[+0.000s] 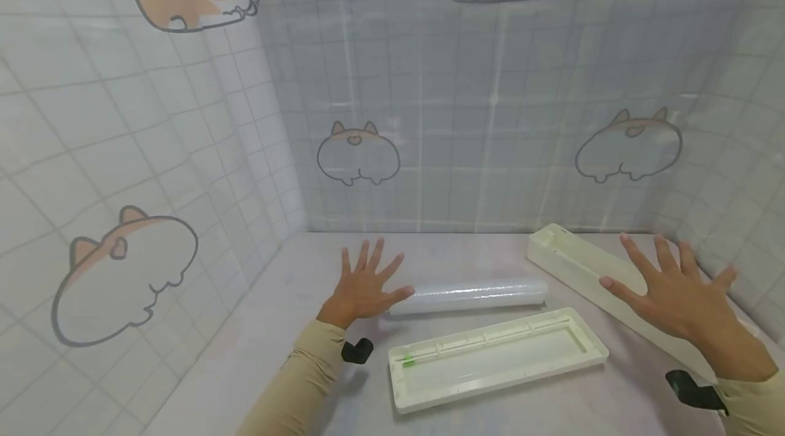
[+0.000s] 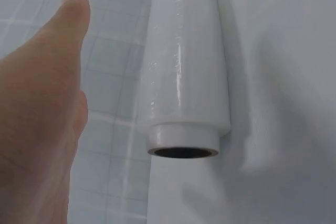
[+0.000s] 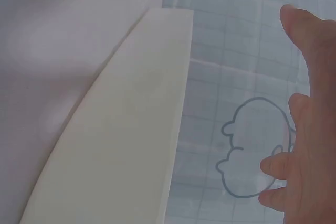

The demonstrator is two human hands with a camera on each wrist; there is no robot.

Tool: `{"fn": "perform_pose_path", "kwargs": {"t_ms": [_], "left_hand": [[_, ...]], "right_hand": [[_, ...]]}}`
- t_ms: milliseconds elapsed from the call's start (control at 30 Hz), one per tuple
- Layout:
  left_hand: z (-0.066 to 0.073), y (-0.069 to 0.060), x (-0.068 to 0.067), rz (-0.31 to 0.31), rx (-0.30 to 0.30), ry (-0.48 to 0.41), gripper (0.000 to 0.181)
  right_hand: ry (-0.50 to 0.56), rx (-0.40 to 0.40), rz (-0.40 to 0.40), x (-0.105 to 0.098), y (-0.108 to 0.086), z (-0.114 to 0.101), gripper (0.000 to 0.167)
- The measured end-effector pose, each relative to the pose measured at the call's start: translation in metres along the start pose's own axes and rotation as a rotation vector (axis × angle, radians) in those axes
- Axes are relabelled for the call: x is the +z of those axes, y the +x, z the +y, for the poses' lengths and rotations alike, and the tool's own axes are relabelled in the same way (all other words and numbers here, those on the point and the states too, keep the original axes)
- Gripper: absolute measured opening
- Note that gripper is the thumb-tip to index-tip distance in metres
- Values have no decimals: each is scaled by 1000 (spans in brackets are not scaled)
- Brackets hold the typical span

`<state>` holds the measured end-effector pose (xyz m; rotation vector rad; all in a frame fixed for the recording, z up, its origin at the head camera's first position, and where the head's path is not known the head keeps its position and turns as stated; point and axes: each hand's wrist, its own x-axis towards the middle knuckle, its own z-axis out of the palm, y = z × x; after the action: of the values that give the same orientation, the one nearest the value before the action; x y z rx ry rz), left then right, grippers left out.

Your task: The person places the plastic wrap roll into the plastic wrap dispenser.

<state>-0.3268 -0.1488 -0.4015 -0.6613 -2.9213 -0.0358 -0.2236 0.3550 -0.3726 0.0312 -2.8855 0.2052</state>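
Note:
My left hand [image 1: 362, 288] is spread with straight fingers at the left end of a roll of clear plastic wrap [image 1: 475, 296]. In the left wrist view the roll [image 2: 186, 61] shows its hollow core end, with the thumb apart from it. My right hand [image 1: 683, 293] is spread above a long cream-coloured box [image 1: 589, 266] on the right, hiding part of it. The right wrist view shows the box's side wall [image 3: 126, 119], with the fingers apart from it. Between the hands lies a shallow cream lid [image 1: 490, 388] with a slide rail and a small green cutter [image 1: 409, 360].
A pale tabletop [image 1: 270, 313] carries everything. Tiled-pattern sheets with dog drawings form a left wall [image 1: 122, 150], a back wall [image 1: 423, 150] and a right wall [image 1: 742, 170] around it. A dark strap piece [image 1: 358, 351] sits at the left wrist.

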Motion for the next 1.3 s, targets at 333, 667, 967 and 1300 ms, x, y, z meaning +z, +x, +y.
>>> {"fn": "perform_pose_path", "kwargs": {"t_ms": [333, 667, 967, 1300], "left_hand": [[6, 3, 3, -24, 11, -40, 84], [9, 12, 8, 53, 84, -122, 77], [21, 19, 10, -2, 79, -360, 71], [45, 42, 3, -100, 110, -542, 59]], "right_hand": [[9, 8, -1, 6, -8, -1, 95], [115, 62, 29, 19, -23, 12, 90], [119, 154, 131, 31, -30, 28, 88], [116, 293, 213, 37, -40, 35, 65]]}}
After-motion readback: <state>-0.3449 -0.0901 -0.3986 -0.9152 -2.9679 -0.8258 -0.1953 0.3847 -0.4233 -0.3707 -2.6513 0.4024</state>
